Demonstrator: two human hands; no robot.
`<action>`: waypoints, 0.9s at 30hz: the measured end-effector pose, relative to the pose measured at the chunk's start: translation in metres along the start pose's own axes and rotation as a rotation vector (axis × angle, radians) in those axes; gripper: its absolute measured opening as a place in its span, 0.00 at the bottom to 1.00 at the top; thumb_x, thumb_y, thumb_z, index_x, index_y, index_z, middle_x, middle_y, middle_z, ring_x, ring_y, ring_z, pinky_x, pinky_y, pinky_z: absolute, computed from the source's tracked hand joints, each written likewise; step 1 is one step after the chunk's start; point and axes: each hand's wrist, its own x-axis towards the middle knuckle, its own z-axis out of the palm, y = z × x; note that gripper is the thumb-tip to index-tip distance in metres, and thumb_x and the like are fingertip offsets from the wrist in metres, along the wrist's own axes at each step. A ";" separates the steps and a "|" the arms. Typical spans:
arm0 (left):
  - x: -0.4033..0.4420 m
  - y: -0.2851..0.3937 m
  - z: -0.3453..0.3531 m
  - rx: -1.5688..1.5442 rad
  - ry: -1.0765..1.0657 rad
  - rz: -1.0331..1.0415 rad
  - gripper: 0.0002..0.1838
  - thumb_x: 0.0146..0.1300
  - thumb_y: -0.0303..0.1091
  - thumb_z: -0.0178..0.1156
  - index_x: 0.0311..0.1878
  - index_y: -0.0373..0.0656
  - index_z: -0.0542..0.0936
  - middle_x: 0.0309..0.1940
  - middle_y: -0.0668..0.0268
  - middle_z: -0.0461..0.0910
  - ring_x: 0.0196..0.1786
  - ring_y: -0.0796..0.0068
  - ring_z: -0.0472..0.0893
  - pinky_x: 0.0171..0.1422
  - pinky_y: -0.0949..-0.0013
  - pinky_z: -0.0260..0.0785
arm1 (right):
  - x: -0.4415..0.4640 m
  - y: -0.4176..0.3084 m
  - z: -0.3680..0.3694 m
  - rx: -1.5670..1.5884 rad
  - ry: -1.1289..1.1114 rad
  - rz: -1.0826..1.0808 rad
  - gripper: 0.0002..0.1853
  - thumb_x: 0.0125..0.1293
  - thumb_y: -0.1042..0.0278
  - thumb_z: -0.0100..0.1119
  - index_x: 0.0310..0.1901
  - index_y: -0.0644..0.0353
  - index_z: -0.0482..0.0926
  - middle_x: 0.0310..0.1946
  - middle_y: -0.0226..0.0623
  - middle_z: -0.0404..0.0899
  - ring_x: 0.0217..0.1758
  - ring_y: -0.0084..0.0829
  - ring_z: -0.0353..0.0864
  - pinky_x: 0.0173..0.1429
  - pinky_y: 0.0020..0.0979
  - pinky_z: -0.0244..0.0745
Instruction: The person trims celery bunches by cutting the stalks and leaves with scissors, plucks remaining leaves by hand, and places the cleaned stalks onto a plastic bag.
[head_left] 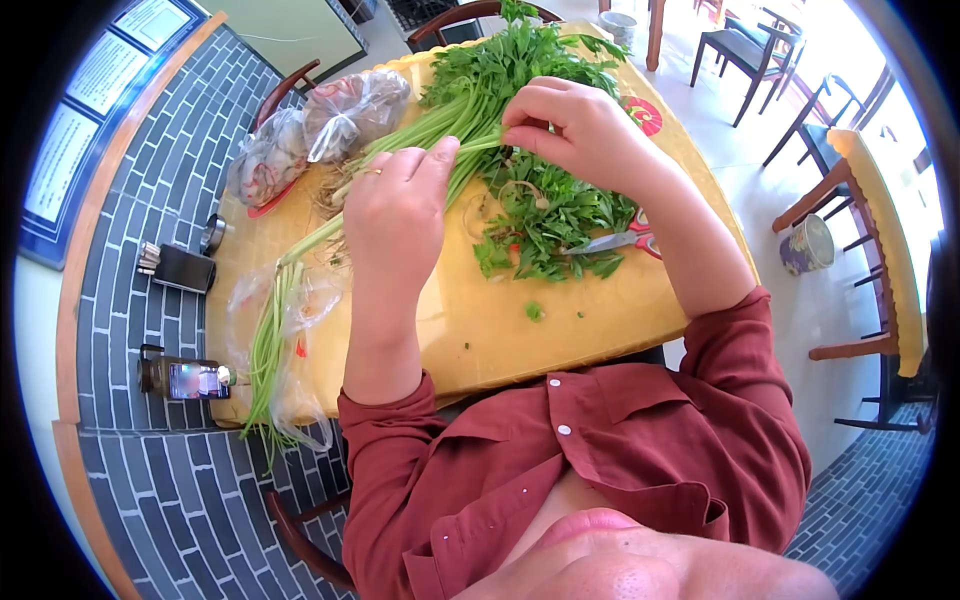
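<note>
The table [480, 345] has bare surface between its near edge and the loose leaves [555, 225], directly in front of the shirt [590, 450]. The right forearm [690, 225] lies over the right part of the table, its sleeve at the near-right corner. On the left, a small bunch of greens [262, 350] overhangs the near edge beside a clear plastic bag [300, 310]. The large celery bundle [425, 125] occupies the far-centre area, with two filled bags [355, 110] [268, 160] to its left. Scissors [612, 242] with red handles rest at the right side of the loose leaves, below the right forearm. Wall notices [100, 75] carry print too small to read; a round red mark [643, 116] on the table covering is also illegible. The left hand [395, 205] is palm down, knuckles raised, fingers curled and closed on a celery stalk [482, 143]; a ring [374, 171] is visible on one finger. The right hand [560, 125] is bent inward at the wrist, thumb and index fingertips pinched on the same stalk. The stalk spans the short gap between the hands, above the celery bundle.
</note>
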 end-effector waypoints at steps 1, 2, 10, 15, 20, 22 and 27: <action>0.000 0.004 -0.003 0.015 -0.027 -0.012 0.12 0.53 0.29 0.64 0.42 0.48 0.82 0.27 0.69 0.77 0.31 0.69 0.77 0.34 0.68 0.69 | 0.000 0.000 0.000 -0.005 -0.015 0.013 0.07 0.57 0.67 0.62 0.35 0.60 0.77 0.29 0.36 0.76 0.34 0.37 0.77 0.40 0.34 0.73; 0.001 0.006 -0.004 0.029 -0.055 -0.025 0.12 0.53 0.29 0.65 0.42 0.48 0.83 0.28 0.67 0.78 0.32 0.68 0.78 0.35 0.68 0.70 | -0.001 0.000 0.000 -0.009 -0.032 0.026 0.07 0.58 0.67 0.60 0.35 0.59 0.78 0.30 0.36 0.77 0.35 0.39 0.77 0.41 0.35 0.74; -0.001 0.003 -0.002 0.045 -0.082 0.020 0.11 0.53 0.30 0.65 0.41 0.50 0.83 0.27 0.70 0.78 0.30 0.70 0.77 0.33 0.68 0.69 | -0.003 0.009 0.010 -0.205 -0.011 -0.217 0.05 0.55 0.71 0.59 0.34 0.59 0.78 0.28 0.38 0.76 0.34 0.38 0.78 0.40 0.35 0.74; -0.002 0.006 -0.003 0.032 -0.098 -0.011 0.11 0.53 0.30 0.63 0.41 0.49 0.83 0.26 0.69 0.77 0.30 0.69 0.77 0.33 0.68 0.69 | -0.002 0.008 0.017 -0.503 0.107 0.011 0.05 0.56 0.67 0.57 0.31 0.59 0.76 0.28 0.39 0.77 0.33 0.40 0.79 0.41 0.37 0.75; -0.002 -0.005 -0.004 0.039 0.015 -0.077 0.10 0.54 0.31 0.62 0.41 0.48 0.83 0.26 0.69 0.77 0.30 0.69 0.77 0.33 0.68 0.70 | -0.002 0.005 -0.022 -0.138 -0.125 0.139 0.09 0.55 0.69 0.59 0.38 0.58 0.80 0.32 0.38 0.80 0.35 0.39 0.79 0.40 0.35 0.75; -0.002 -0.009 -0.006 0.018 0.001 -0.134 0.09 0.54 0.31 0.63 0.41 0.48 0.83 0.27 0.68 0.78 0.31 0.68 0.78 0.34 0.68 0.71 | -0.006 0.004 -0.028 -0.007 -0.345 0.032 0.12 0.54 0.73 0.60 0.42 0.56 0.80 0.33 0.37 0.79 0.37 0.37 0.78 0.41 0.33 0.75; -0.001 -0.008 -0.008 0.021 -0.013 -0.162 0.10 0.54 0.31 0.64 0.41 0.48 0.83 0.27 0.68 0.79 0.31 0.67 0.78 0.35 0.68 0.72 | -0.007 0.008 -0.015 -0.098 -0.289 0.047 0.12 0.54 0.71 0.61 0.42 0.57 0.80 0.35 0.36 0.79 0.40 0.38 0.77 0.45 0.34 0.73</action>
